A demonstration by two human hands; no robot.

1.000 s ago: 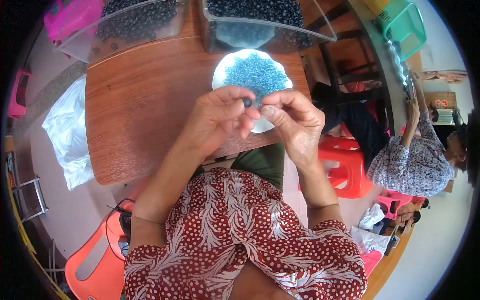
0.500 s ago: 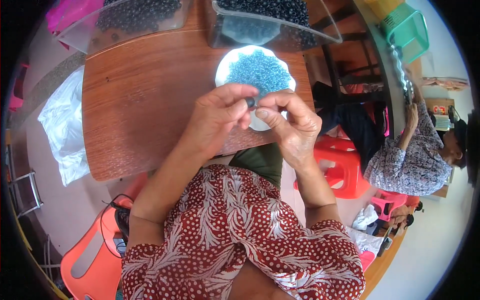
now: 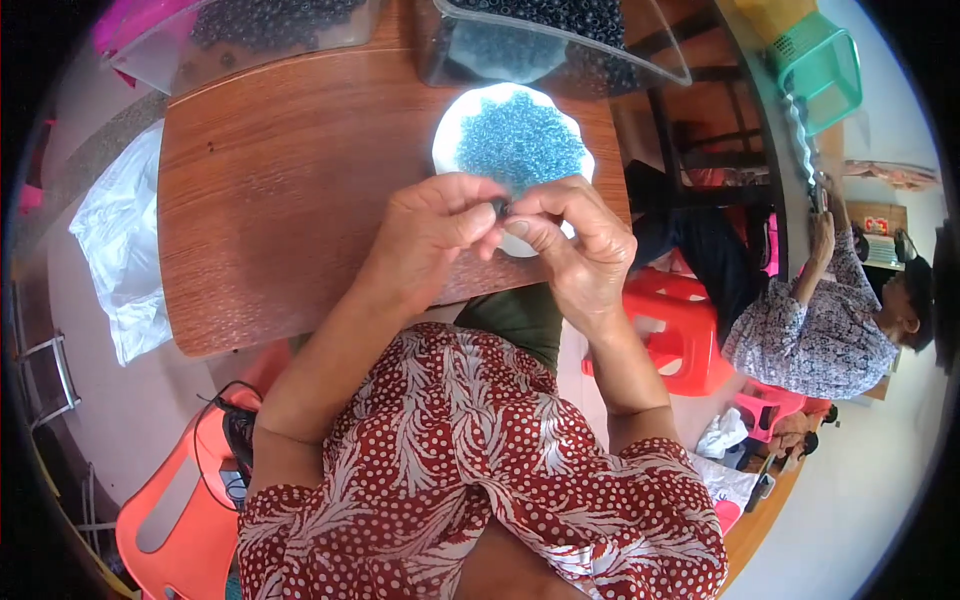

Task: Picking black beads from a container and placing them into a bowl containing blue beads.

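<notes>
Because so small a part presumably needs a fingertip grip, one black bead (image 3: 501, 206) sits pinched in the left hand (image 3: 437, 226) near a white plate (image 3: 446, 138) of blue bits (image 3: 520, 138), set within easy reach, the right hand (image 3: 582, 240) pinched closed beside it, contents indiscernible.

Two hands meet over a small dark piece (image 3: 501, 206) at the near side of a wooden table (image 3: 290, 190).
The left hand (image 3: 428, 228) grips the piece between thumb and fingers, while the right hand (image 3: 588, 245) brings pinched thumb and forefinger right up to it; anything between those two tips is too small to tell. Just beyond, partly hidden by the hands, a white plate (image 3: 446, 142) with a wavy rim carries a heap of tiny clear-blue bits (image 3: 518, 138). At the table's far side stand two clear bins (image 3: 520, 66) of black beads (image 3: 575, 12); a white plastic bag (image 3: 125, 245) lies left of the table.
</notes>
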